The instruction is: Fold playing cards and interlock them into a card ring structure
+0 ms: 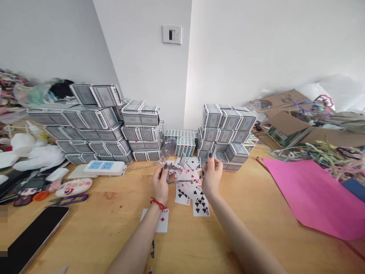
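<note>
My left hand (160,182) and my right hand (211,176) are raised over the wooden table (114,228), both with fingers pinched on playing cards. Between them lies and leans a small cluster of cards (186,173), some standing on edge. A nine of clubs (200,203) and another club card (182,196) lie face up just below the hands. A diamond card (163,220) lies face up under my left forearm. A red cord is tied round my left wrist.
Stacks of boxed card decks stand at the back left (97,125) and back centre-right (225,131). A white power strip (104,167), purple scissors (72,199) and a phone (37,236) lie at left. Pink paper (310,190) and cardboard boxes (288,121) fill the right.
</note>
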Available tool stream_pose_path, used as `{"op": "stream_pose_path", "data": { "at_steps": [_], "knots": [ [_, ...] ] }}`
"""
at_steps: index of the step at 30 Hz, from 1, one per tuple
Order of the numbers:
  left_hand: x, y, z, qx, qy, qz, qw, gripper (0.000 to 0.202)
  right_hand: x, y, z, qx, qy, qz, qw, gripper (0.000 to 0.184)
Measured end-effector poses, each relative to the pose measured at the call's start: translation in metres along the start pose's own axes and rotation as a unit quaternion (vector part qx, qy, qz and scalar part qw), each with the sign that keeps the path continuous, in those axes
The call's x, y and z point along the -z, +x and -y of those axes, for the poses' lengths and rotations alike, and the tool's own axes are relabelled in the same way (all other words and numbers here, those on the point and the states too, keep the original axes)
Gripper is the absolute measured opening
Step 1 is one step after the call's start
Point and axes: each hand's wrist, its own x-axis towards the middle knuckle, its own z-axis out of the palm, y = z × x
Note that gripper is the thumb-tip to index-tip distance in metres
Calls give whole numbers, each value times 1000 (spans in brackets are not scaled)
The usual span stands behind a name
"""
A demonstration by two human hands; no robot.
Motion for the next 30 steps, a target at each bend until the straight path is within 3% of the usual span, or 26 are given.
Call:
{"op": "stream_pose_path", "data": {
  "at_steps": [13, 25, 30],
  "knots": [
    [0, -4, 0, -21, 39, 35, 998, 24, 0, -3, 2, 27, 11, -40, 999, 38],
    [-5, -10, -4, 9, 26, 40, 999, 26, -2, -11, 2, 83, -2, -60, 995, 37],
    [-5, -13, -7, 0, 41, 85, 996, 25, -1, -8, 3, 83, 4, -59, 995, 35]
  ]
}}
